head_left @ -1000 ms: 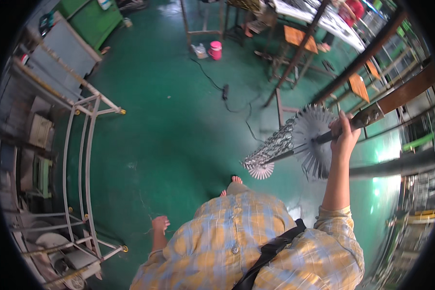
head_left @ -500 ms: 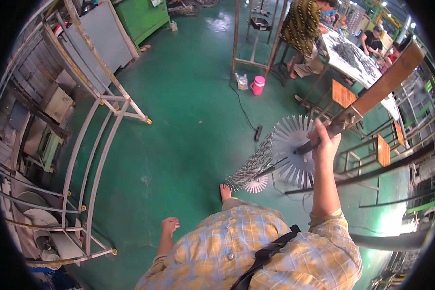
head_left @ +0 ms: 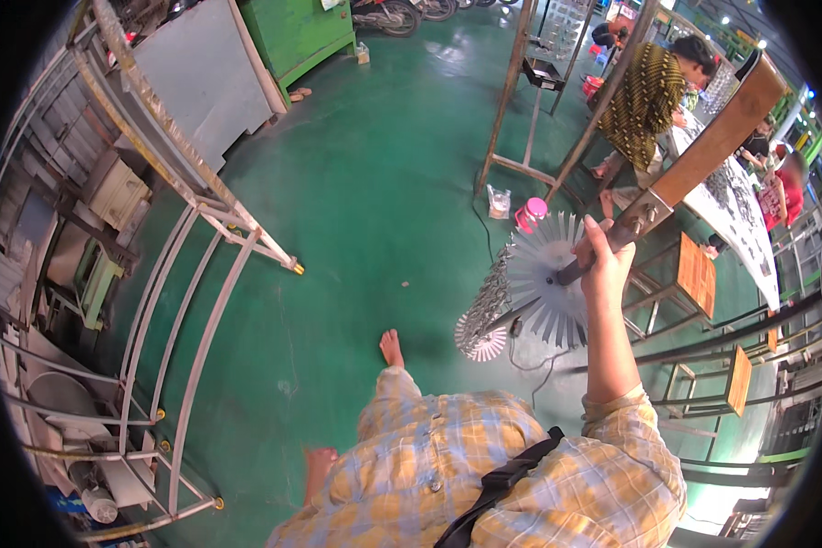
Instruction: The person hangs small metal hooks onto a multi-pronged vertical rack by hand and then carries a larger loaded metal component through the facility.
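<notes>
In the head view, the right hand is closed around a dark metal bar; just left of it sit a slotted disc and clustered metal pieces. The left hand, well apart, is blurred; I cannot tell its opening or hold.

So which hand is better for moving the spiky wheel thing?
The right hand, I'd say: it's wrapped around the metal end of the slotted-disc rack, beside the brown wooden bar. The left hand is low beside the plaid shirt, away from it.
</notes>
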Available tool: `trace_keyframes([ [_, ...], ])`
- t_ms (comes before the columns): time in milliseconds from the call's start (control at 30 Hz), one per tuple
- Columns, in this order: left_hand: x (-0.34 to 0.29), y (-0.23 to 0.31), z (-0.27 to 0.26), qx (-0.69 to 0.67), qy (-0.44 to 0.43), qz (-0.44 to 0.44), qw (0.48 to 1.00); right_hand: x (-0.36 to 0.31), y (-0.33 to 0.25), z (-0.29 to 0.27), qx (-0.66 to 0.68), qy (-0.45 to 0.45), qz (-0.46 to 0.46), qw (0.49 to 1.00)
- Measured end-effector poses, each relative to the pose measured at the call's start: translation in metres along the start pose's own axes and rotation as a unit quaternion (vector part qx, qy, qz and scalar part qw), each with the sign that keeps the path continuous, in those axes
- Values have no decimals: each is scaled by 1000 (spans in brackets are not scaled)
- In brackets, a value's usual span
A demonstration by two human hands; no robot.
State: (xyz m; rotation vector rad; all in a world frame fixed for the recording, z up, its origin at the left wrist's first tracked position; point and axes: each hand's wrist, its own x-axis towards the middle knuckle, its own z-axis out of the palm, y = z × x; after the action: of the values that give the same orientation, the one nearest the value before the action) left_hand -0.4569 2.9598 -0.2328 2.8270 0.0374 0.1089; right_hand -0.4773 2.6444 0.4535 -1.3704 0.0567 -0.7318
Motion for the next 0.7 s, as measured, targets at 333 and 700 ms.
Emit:
trace_keyframes([
  [333,148,-142,-185,-447,-364,-286,766,158,90,7,-74,171,-38,982],
  [700,487,27,-320,-474,-139,-104,863,340,183,148,-49,128,-24,990],
])
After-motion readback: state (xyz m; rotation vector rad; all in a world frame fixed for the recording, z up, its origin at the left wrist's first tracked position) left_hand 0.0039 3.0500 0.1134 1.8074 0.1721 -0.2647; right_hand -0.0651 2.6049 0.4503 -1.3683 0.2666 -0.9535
